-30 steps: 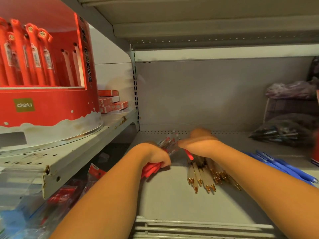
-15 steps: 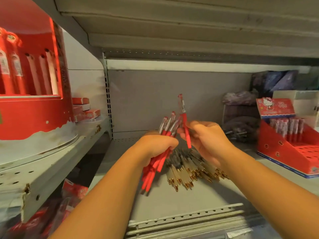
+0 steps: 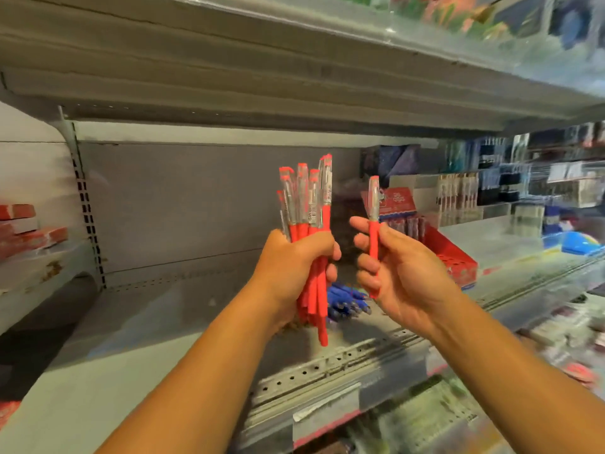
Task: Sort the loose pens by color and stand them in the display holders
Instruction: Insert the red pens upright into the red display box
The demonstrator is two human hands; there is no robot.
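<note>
My left hand (image 3: 291,270) grips a bundle of several red pens (image 3: 309,204) upright, clear caps up, above the grey shelf (image 3: 137,342). Just to its right, my right hand (image 3: 396,273) holds a single red pen (image 3: 373,224) upright between thumb and fingers. The two hands are a short gap apart. A pile of loose blue pens (image 3: 345,301) lies on the shelf behind and between them. A red display holder (image 3: 453,257) with a perforated tray and a few pens standing in it sits at the right, behind my right hand.
The shelf above (image 3: 229,77) hangs low over the hands. Small red boxes (image 3: 26,229) lie on the neighbouring shelf at left. Packaged stationery (image 3: 523,188) fills the shelf at right. The shelf's front rail (image 3: 327,371) runs below my hands.
The view has swung right and up. Both hands have risen off the shelf; the bundle now stands upright, and the right hand holds its single pen apart from it.
</note>
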